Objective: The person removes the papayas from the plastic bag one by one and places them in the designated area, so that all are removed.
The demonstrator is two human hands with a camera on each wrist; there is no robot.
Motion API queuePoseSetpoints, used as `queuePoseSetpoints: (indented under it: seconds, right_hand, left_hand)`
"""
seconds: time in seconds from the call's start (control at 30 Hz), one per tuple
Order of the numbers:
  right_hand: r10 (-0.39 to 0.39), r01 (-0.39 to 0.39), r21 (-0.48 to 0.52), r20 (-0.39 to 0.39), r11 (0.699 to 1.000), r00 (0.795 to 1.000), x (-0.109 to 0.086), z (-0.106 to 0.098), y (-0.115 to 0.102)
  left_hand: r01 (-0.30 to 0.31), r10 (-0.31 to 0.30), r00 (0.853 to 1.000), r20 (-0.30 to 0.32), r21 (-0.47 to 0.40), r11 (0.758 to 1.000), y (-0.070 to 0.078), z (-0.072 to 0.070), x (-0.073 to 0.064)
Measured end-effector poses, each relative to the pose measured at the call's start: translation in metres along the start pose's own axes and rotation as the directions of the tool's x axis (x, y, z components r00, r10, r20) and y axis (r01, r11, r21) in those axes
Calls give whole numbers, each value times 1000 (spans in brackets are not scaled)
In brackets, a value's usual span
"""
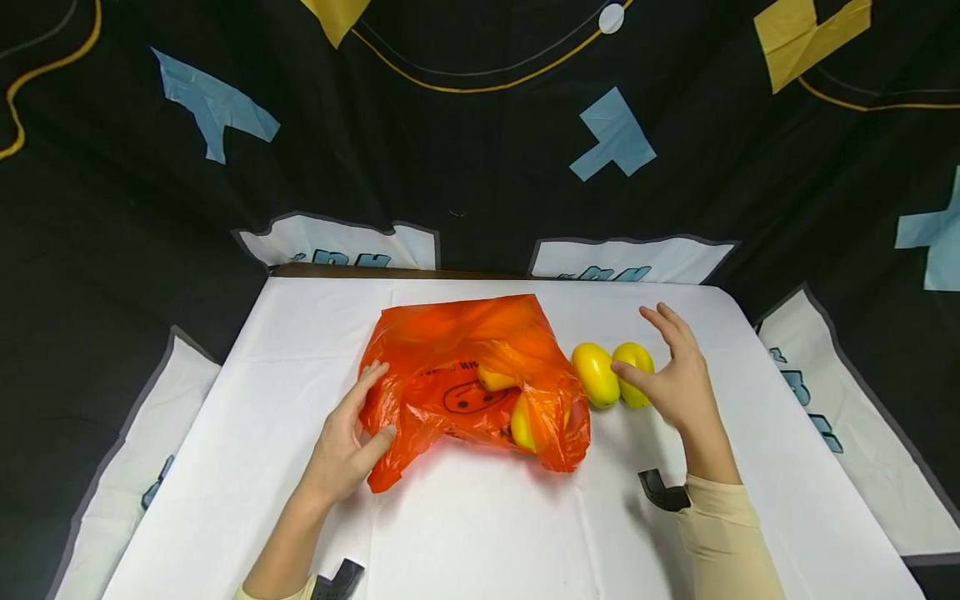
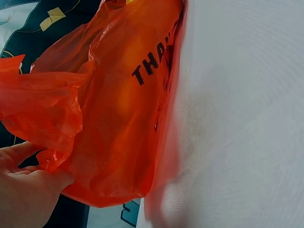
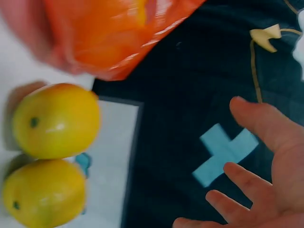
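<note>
An orange-red plastic bag (image 1: 457, 325) lies on the table, its mouth toward me, with yellow fruit (image 1: 523, 425) showing inside. My left hand (image 1: 339, 458) holds the bag's left edge between thumb and fingers; in the left wrist view the thumb presses on the thin film. Two yellow oval fruits, like mangoes, lie side by side just right of the bag: one (image 1: 595, 375) nearer to it, the other (image 1: 636, 395) partly behind my right thumb. Above and right of them hovers my right hand (image 1: 681, 387), fingers spread and holding nothing.
White cloth (image 1: 480, 533) covers the table. Behind it hangs a dark fabric (image 1: 480, 167) with blue tape pieces (image 1: 613, 137) on it. A black wrist mount (image 1: 663, 492) sticks out from the right sleeve.
</note>
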State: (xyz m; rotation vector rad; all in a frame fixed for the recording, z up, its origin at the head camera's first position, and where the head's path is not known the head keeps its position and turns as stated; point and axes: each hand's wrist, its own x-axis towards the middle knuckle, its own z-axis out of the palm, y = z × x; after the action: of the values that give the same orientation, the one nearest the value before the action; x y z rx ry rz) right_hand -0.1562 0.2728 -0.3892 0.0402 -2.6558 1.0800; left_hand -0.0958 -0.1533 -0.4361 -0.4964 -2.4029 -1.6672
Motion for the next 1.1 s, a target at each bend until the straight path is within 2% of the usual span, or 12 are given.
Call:
queuePoseSetpoints:
  seconds: [0.1,0.17,0.37,0.67,0.93,1.1]
  right_hand:
    - [-26,26,10,-5,1000,1000,-3,-4,-15]
    - [-52,52,20,-13,998,999,-5,-6,-24]
    - [-164,165,33,-23,986,986,-9,-11,-46]
    - [-237,237,127,-15,963,971,-15,-16,-75]
    - [-319,293,286,49,912,946,-28,-24,-120]
    - [-367,312,335,114,889,923,-30,-24,-133]
  left_hand:
    - [-10,10,1000,-2,11,1000,-14,2,0]
    - [-18,18,1000,-5,7,1000,-12,2,-1]
    - [-13,13,1000,-18,-2,1000,16,0,-1]
    - [-17,17,1000,-16,0,1000,20,-1,-2]
    - [-25,25,1000,-16,-7,1000,23,-3,-2]
    - [-33,33,999,-16,-2,999,19,-3,-4]
